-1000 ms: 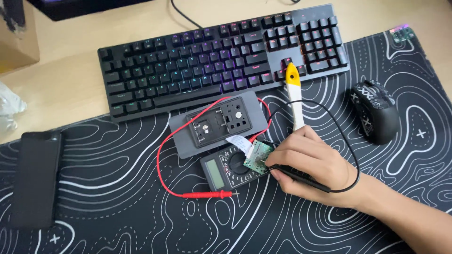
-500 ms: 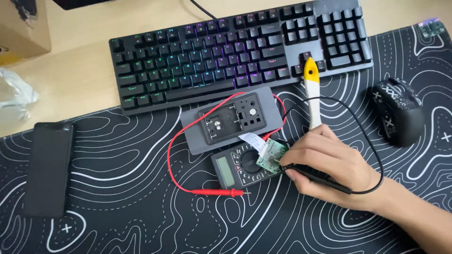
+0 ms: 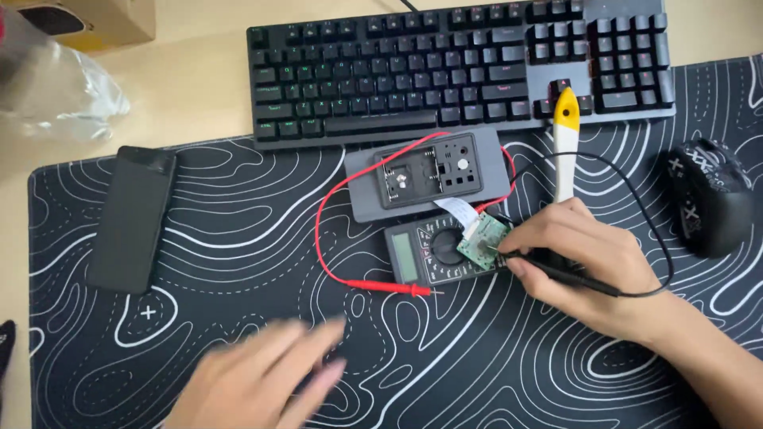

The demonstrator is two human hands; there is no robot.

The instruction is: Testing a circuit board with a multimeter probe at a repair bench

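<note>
The right hand (image 3: 584,258) is closed around a black test probe (image 3: 556,270), held like a pen, with its tip resting on a small green circuit board (image 3: 483,240). The board lies tilted on the right end of a dark grey multimeter (image 3: 433,254), beside the round dial, and a white ribbon cable (image 3: 457,210) runs from it up to a grey device (image 3: 429,171) with its inner parts exposed. A thin black lead loops from the probe around the back of the hand. A red test probe (image 3: 389,286) lies free on the mat just below the multimeter; its red lead arcs left and up over the grey device. Just above the right hand lies a white tool with a yellow tip (image 3: 565,139), its tip reaching the keyboard (image 3: 453,67). A black mouse (image 3: 707,206) sits well to the right.

The left hand (image 3: 254,377) is at the lower edge, blurred, fingers spread and open, holding nothing, over the black desk mat with white contour lines (image 3: 238,238). A black phone (image 3: 131,218) lies face down near the mat's left edge, and crumpled clear plastic (image 3: 56,91) sits on the wooden desk beyond it.
</note>
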